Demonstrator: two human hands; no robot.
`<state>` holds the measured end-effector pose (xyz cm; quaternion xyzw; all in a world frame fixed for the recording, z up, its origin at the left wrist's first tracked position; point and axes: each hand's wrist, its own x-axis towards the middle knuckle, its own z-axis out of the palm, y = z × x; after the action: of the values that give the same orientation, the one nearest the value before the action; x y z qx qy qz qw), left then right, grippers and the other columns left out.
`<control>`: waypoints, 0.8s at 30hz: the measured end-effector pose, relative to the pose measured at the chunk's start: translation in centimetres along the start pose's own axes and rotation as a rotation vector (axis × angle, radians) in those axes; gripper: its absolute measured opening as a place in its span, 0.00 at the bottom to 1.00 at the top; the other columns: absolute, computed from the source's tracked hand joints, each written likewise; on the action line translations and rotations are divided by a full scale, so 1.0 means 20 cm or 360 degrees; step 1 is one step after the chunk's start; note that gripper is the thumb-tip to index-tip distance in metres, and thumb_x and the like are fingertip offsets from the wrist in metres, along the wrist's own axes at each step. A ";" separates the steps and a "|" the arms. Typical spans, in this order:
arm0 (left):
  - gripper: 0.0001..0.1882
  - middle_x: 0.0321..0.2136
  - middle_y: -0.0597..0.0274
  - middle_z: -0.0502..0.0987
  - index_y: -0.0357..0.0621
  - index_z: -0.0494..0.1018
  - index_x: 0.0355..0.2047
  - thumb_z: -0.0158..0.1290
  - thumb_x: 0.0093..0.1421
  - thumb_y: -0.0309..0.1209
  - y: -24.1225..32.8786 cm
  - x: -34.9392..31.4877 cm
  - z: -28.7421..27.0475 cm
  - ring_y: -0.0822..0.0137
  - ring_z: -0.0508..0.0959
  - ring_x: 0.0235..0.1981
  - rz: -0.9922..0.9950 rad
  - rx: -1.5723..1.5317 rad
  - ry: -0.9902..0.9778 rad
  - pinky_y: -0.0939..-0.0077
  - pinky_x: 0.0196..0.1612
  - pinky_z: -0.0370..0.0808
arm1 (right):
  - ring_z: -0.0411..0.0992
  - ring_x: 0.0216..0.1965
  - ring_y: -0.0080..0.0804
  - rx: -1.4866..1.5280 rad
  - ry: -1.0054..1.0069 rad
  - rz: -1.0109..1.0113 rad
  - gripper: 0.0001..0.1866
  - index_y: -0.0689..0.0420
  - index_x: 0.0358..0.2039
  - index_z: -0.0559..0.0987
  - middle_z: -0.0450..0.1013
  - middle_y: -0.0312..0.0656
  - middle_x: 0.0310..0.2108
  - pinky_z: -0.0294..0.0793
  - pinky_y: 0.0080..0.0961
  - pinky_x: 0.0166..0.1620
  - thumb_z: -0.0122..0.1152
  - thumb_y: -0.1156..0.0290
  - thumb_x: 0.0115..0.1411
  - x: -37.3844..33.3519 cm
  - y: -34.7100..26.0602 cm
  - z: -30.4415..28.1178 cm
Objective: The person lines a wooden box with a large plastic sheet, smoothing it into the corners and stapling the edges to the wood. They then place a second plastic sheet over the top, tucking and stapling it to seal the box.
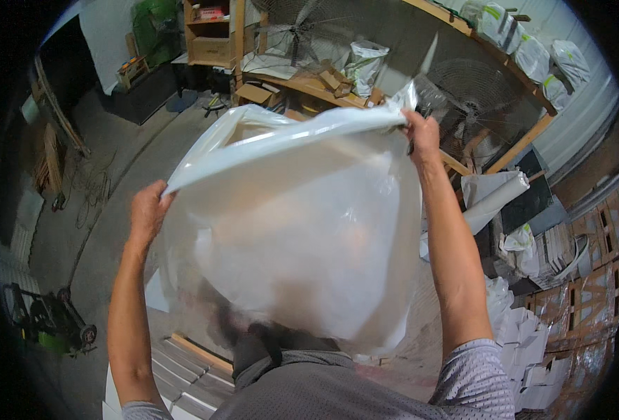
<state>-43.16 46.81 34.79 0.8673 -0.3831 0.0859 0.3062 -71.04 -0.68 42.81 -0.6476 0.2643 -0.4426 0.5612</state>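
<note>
Lg. translucent plastic bag (295, 231), ctr, held up & spread.
L hand (147, 211) at 9 o'clock, fingers gripping its edge; R hand (424, 134) approx. 2 o'clock, fingers clenched on its upper corner; white roll (497, 201) at 3 o'clock.

dim edges, glare on plastic (302, 227)

Round wire-caged fan (472, 105), white bags (533, 57) on a wooden shelf (505, 61), open cardboard box (255, 94), wheeled machine (52, 327), grey floor (106, 245)
</note>
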 end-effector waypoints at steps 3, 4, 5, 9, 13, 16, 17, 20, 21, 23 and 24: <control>0.12 0.22 0.49 0.76 0.38 0.75 0.29 0.52 0.60 0.36 -0.02 0.00 0.22 0.54 0.77 0.23 -0.0165 -0.0272 -0.0258 0.61 0.30 0.71 | 0.70 0.26 0.26 0.0022 -0.0072 -0.0062 0.15 0.65 0.32 0.79 0.75 0.39 0.29 0.68 0.27 0.33 0.64 0.64 0.52 -0.05 0.17 -0.12; 0.14 0.22 0.50 0.77 0.38 0.75 0.29 0.51 0.60 0.38 -0.05 -0.02 0.29 0.55 0.77 0.24 -0.0170 -0.0187 -0.0354 0.61 0.31 0.72 | 0.69 0.25 0.25 -0.0118 -0.0042 0.0033 0.14 0.64 0.28 0.80 0.74 0.37 0.25 0.68 0.27 0.32 0.64 0.64 0.51 -0.06 0.23 -0.14; 0.16 0.22 0.50 0.77 0.38 0.75 0.30 0.51 0.61 0.40 -0.09 -0.04 0.37 0.55 0.78 0.24 -0.0162 -0.0159 -0.0443 0.62 0.32 0.73 | 0.69 0.24 0.25 -0.0455 0.0107 0.0148 0.13 0.63 0.24 0.80 0.73 0.37 0.22 0.67 0.27 0.31 0.63 0.63 0.52 -0.09 0.30 -0.17; 0.19 0.23 0.49 0.79 0.39 0.77 0.32 0.51 0.62 0.45 -0.29 -0.24 0.63 0.54 0.80 0.27 -0.0316 -0.0169 -0.0972 0.58 0.34 0.74 | 0.70 0.27 0.27 -0.0532 0.0067 0.0387 0.12 0.64 0.29 0.79 0.74 0.38 0.26 0.69 0.29 0.35 0.61 0.65 0.52 -0.26 0.62 -0.17; 0.37 0.48 0.38 0.74 0.34 0.64 0.57 0.62 0.51 0.42 -0.42 -0.37 0.75 0.49 0.75 0.50 -0.0322 0.0140 -0.1628 0.59 0.55 0.70 | 0.72 0.31 0.36 -0.0654 -0.0142 0.0540 0.16 0.64 0.32 0.79 0.75 0.43 0.27 0.71 0.37 0.36 0.59 0.62 0.55 -0.55 0.94 0.13; 0.55 0.61 0.39 0.62 0.34 0.52 0.65 0.70 0.40 0.32 -0.35 -0.40 0.90 0.48 0.64 0.62 -0.0038 -0.0335 -0.1365 0.61 0.63 0.62 | 0.73 0.28 0.36 -0.0282 -0.0253 0.0791 0.12 0.63 0.34 0.77 0.74 0.46 0.27 0.72 0.36 0.32 0.60 0.67 0.55 -0.84 1.13 0.54; 0.53 0.60 0.40 0.63 0.35 0.52 0.65 0.70 0.42 0.30 -0.30 -0.41 0.97 0.49 0.64 0.61 0.0030 -0.0482 -0.1236 0.61 0.63 0.62 | 0.73 0.29 0.40 -0.0221 -0.0347 0.0785 0.12 0.64 0.33 0.77 0.74 0.48 0.27 0.72 0.37 0.33 0.60 0.66 0.55 -0.92 1.18 0.67; 0.45 0.58 0.43 0.65 0.35 0.56 0.62 0.67 0.47 0.28 -0.23 -0.43 1.21 0.51 0.66 0.59 -0.0093 -0.0958 -0.1233 0.62 0.61 0.64 | 0.74 0.30 0.52 -0.0622 -0.0497 0.0225 0.14 0.65 0.31 0.75 0.73 0.54 0.27 0.72 0.42 0.34 0.61 0.65 0.53 -1.15 1.33 1.07; 0.41 0.57 0.44 0.66 0.35 0.58 0.61 0.66 0.49 0.27 -0.24 -0.41 1.28 0.52 0.68 0.57 -0.0101 -0.1187 -0.1230 0.62 0.60 0.65 | 0.73 0.36 0.58 -0.0615 -0.0527 0.0397 0.18 0.67 0.34 0.75 0.74 0.59 0.33 0.71 0.47 0.39 0.61 0.64 0.51 -1.20 1.36 1.16; 0.37 0.55 0.46 0.68 0.36 0.59 0.59 0.64 0.52 0.27 -0.29 -0.38 1.43 0.54 0.70 0.54 -0.0941 -0.1774 -0.1244 0.62 0.57 0.68 | 0.71 0.43 0.61 -0.0661 -0.0661 0.0677 0.26 0.67 0.46 0.72 0.73 0.62 0.38 0.70 0.48 0.46 0.59 0.59 0.52 -1.26 1.41 1.26; 0.35 0.53 0.46 0.70 0.36 0.61 0.58 0.64 0.52 0.28 -0.34 -0.38 1.47 0.54 0.72 0.52 -0.1114 -0.1802 -0.1251 0.62 0.55 0.69 | 0.72 0.42 0.61 -0.0653 -0.0605 0.0630 0.27 0.66 0.46 0.72 0.74 0.62 0.37 0.71 0.48 0.45 0.60 0.58 0.53 -1.25 1.44 1.28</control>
<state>-46.09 37.40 5.29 0.6158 -0.1526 -0.5392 0.5538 -55.98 26.26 8.78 -0.7541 0.3590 -0.1340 0.5334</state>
